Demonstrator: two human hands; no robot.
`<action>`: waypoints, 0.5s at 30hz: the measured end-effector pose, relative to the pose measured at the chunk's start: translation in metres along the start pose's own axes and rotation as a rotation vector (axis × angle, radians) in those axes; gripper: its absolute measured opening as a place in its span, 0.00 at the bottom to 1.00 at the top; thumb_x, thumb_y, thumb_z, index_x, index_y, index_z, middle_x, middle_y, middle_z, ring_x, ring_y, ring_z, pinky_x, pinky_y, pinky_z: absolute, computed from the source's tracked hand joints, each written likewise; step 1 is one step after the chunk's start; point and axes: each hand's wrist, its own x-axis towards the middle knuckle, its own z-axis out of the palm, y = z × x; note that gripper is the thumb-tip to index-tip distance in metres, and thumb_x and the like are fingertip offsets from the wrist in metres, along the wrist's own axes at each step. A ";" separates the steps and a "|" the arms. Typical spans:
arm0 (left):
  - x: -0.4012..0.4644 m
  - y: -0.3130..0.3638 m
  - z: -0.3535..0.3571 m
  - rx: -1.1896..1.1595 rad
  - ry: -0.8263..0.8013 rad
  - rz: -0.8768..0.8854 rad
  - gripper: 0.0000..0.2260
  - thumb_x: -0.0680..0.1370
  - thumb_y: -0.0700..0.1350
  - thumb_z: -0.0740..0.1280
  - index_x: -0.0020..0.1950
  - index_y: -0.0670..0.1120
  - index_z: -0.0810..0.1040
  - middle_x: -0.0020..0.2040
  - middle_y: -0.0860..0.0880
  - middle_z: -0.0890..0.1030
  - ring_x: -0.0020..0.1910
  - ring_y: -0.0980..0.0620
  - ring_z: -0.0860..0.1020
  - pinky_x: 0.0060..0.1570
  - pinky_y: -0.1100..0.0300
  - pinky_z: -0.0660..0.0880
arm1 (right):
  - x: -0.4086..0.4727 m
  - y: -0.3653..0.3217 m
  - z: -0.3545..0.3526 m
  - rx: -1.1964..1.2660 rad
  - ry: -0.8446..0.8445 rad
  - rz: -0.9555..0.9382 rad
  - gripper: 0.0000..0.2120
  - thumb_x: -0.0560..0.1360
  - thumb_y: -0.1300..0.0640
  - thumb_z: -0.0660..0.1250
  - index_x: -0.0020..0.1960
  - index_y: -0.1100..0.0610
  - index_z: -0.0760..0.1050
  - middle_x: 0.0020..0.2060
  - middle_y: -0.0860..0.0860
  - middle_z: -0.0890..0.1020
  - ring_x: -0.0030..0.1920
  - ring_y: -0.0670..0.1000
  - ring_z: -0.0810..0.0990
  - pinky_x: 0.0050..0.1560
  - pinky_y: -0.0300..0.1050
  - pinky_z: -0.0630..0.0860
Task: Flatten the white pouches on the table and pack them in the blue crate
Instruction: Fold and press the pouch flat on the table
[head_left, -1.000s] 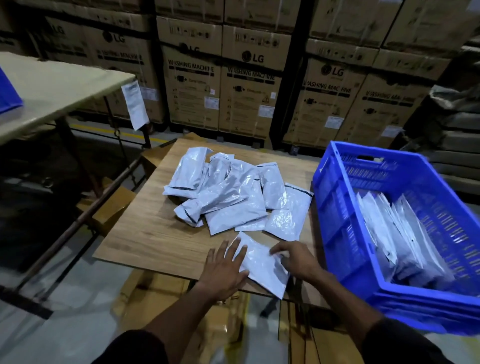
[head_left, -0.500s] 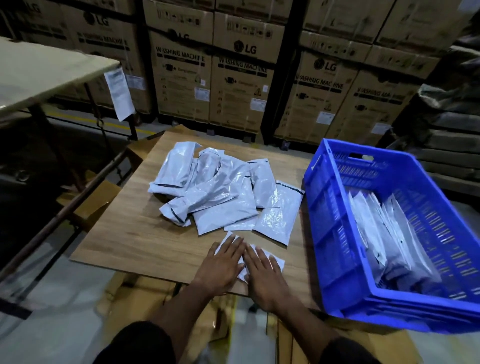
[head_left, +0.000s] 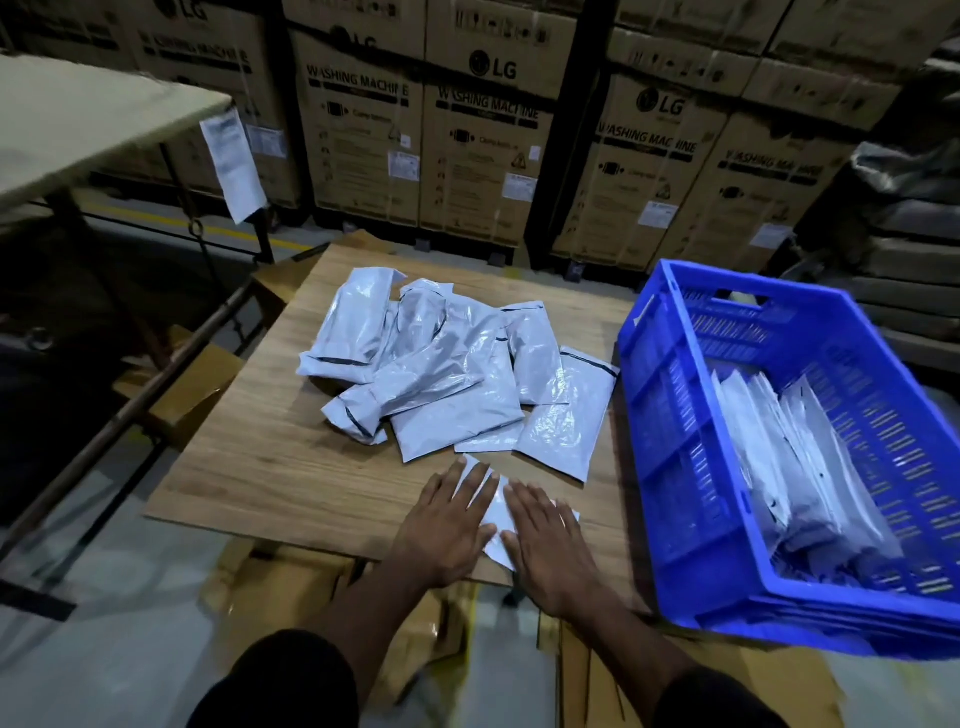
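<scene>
Under both hands' fingers (head_left: 470, 480), pouch (head_left: 497, 512), prob. flat

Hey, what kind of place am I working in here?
Most likely a warehouse or packing area: stacked washing machine cartons line the back, and a blue crate sits beside a wooden table piled with white pouches.

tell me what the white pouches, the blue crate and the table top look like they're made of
White pouches: thin glossy plastic film, by the crinkles and shiny highlights; what they contain is hidden.
Blue crate: rigid moulded plastic, uniform colour, slotted walls and a cut-out handle.
Table top: wood-grain board, matte; it could be laminate rather than solid wood.
</scene>
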 end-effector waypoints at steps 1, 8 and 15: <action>0.000 -0.001 0.001 -0.002 0.000 -0.002 0.29 0.83 0.60 0.53 0.82 0.48 0.60 0.81 0.46 0.61 0.80 0.41 0.58 0.74 0.43 0.64 | 0.000 0.001 -0.001 -0.002 -0.008 -0.008 0.30 0.83 0.40 0.38 0.82 0.51 0.51 0.80 0.46 0.56 0.79 0.50 0.54 0.76 0.57 0.57; -0.005 0.001 0.002 -0.002 0.006 -0.015 0.31 0.83 0.62 0.51 0.83 0.48 0.56 0.83 0.44 0.55 0.81 0.40 0.54 0.76 0.40 0.60 | -0.017 0.009 -0.001 -0.044 0.028 -0.047 0.28 0.84 0.40 0.44 0.82 0.48 0.48 0.81 0.50 0.54 0.79 0.55 0.55 0.74 0.58 0.58; -0.009 0.003 -0.001 -0.026 0.016 -0.040 0.34 0.81 0.64 0.54 0.83 0.48 0.57 0.83 0.42 0.55 0.81 0.39 0.54 0.76 0.40 0.53 | -0.009 0.020 -0.007 -0.083 -0.084 -0.111 0.30 0.83 0.38 0.43 0.82 0.47 0.44 0.81 0.47 0.43 0.80 0.54 0.45 0.77 0.58 0.49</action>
